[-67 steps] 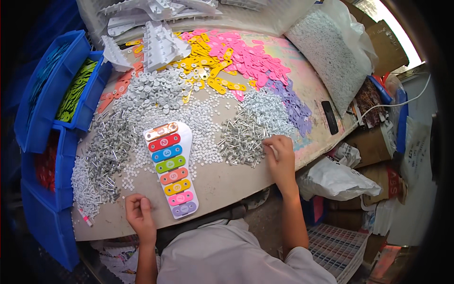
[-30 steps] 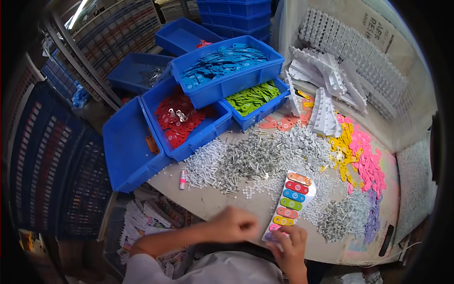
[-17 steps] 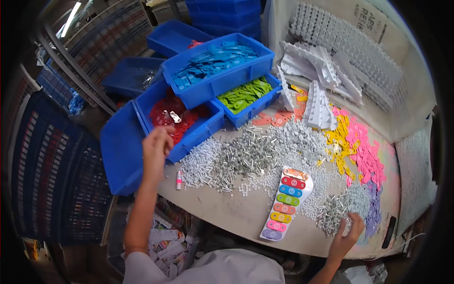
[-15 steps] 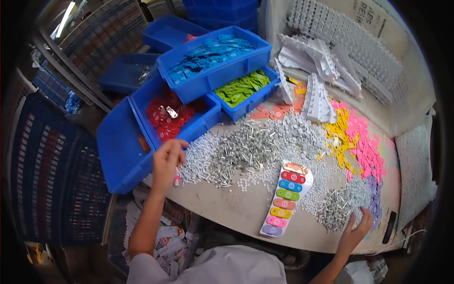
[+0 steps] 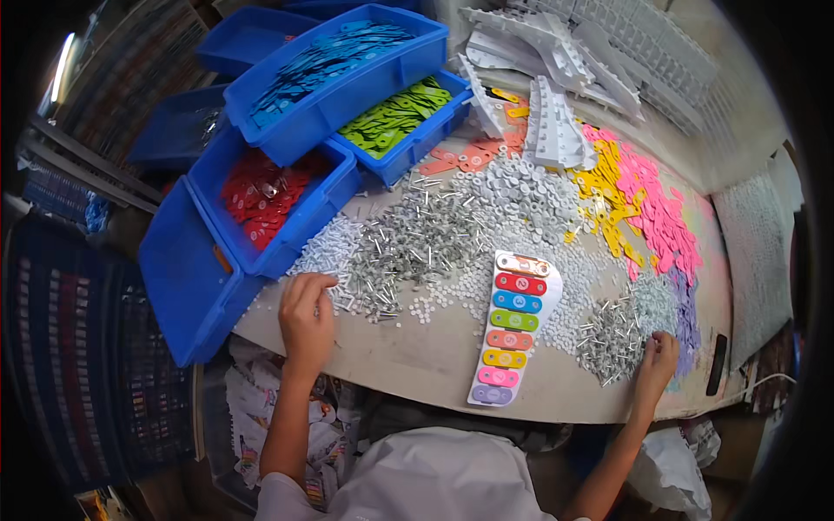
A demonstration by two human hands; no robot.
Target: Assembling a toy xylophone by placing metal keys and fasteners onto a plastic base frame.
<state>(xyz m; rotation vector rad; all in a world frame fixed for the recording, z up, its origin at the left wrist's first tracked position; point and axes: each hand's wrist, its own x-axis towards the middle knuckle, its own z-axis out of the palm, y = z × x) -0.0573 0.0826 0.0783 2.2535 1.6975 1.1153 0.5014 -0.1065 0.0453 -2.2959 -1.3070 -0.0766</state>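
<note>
A white toy xylophone panel (image 5: 511,327) with several coloured bars lies near the table's front edge. My left hand (image 5: 306,313) rests palm down on the table at the edge of a heap of small white round caps (image 5: 327,252) and silver metal pins (image 5: 417,247); whether it holds any piece is hidden. My right hand (image 5: 657,359) reaches to the right side and touches a smaller pile of silver pins (image 5: 610,338) with its fingertips, fingers curled.
Blue bins hold red pieces (image 5: 261,198), green pieces (image 5: 393,115) and blue pieces (image 5: 323,61) at the left and back. Yellow (image 5: 608,187), pink (image 5: 665,227) and purple (image 5: 685,308) plastic bars spread at the right. White plastic frames (image 5: 556,113) are stacked behind. A black remote-like bar (image 5: 717,365) lies at the right edge.
My left hand came back from the red bin to the white caps by the table edge. My right hand moved from the panel out to the pin pile at the right.
</note>
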